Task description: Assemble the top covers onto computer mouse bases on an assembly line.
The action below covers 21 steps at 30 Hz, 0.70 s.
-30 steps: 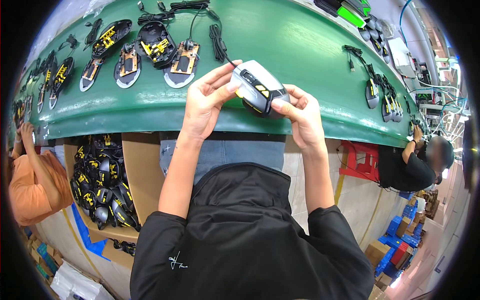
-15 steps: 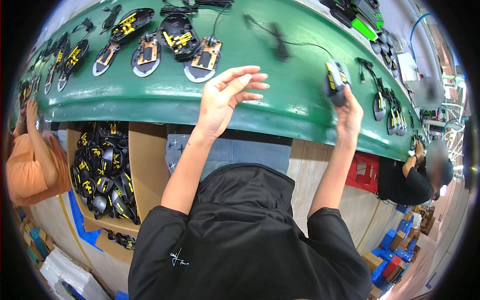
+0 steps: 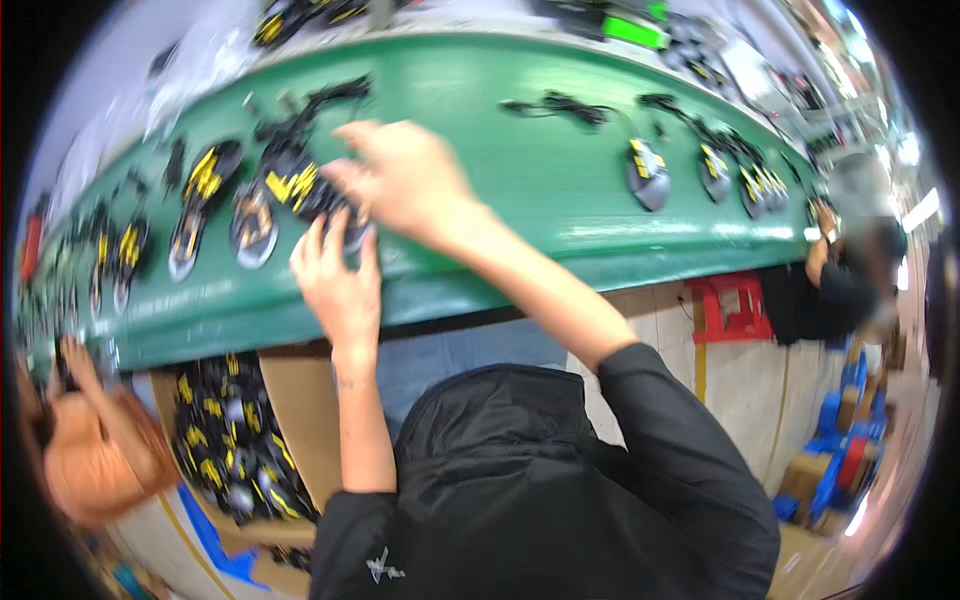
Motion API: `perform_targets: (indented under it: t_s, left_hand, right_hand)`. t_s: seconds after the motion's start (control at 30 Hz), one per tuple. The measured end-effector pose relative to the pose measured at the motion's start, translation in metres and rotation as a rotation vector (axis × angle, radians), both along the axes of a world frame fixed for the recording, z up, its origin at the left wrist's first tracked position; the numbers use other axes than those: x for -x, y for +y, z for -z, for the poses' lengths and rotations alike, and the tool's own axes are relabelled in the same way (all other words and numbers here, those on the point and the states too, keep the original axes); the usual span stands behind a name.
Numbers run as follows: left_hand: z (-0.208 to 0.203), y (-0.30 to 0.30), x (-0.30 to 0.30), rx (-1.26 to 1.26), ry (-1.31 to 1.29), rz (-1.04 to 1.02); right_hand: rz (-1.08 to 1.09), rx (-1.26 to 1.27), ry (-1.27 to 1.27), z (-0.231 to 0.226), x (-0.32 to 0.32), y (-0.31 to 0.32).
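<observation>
My left hand [image 3: 342, 290] reaches up to the near end of an opened computer mouse, its fingers spread over or beside the mouse base [image 3: 354, 236]. I cannot tell how firmly they touch it. My right hand [image 3: 408, 180], blurred, is stretched across to the same mouse, thumb and forefinger apart, nothing seen between them. The mouse's upper shell [image 3: 293, 188], black with yellow parts inside, lies just left of the right fingertips. Part of the mouse is hidden under both hands. Farther right, a closed grey mouse [image 3: 649, 178] with yellow buttons rests on the green bench, its bundled cable [image 3: 560, 107] behind it.
More opened mice, one base [image 3: 254, 225] among them, lie along the green bench [image 3: 470, 170] to the left. Several closed mice [image 3: 716, 175] line the right. Below the bench, a cardboard box [image 3: 300, 410] holds mouse shells. Co-workers sit at both sides; a red stool [image 3: 730, 308] stands right.
My right hand has let go of the closed mouse, which now lies on the bench, and swung left. My left hand has come to the opened mouse. The whole view has shifted.
</observation>
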<state>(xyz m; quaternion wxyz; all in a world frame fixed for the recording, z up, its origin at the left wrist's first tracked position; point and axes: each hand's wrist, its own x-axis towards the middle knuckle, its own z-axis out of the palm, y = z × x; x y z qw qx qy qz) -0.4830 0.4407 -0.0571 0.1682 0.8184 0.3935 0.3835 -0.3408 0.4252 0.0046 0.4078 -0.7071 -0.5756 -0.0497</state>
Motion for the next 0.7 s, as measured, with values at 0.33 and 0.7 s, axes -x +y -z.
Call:
perform_targets:
  t_s: [0.33,0.7]
  left_hand:
    - [-0.018,-0.002,-0.011,0.082,0.025,0.056]
    - [-0.043,0.057,-0.036,0.503,0.241,0.066]
  right_hand:
    - [0.086,0.142,0.203,-0.001,0.0,0.069]
    - [0.554,0.147,0.286,-0.016,-0.086,-0.125]
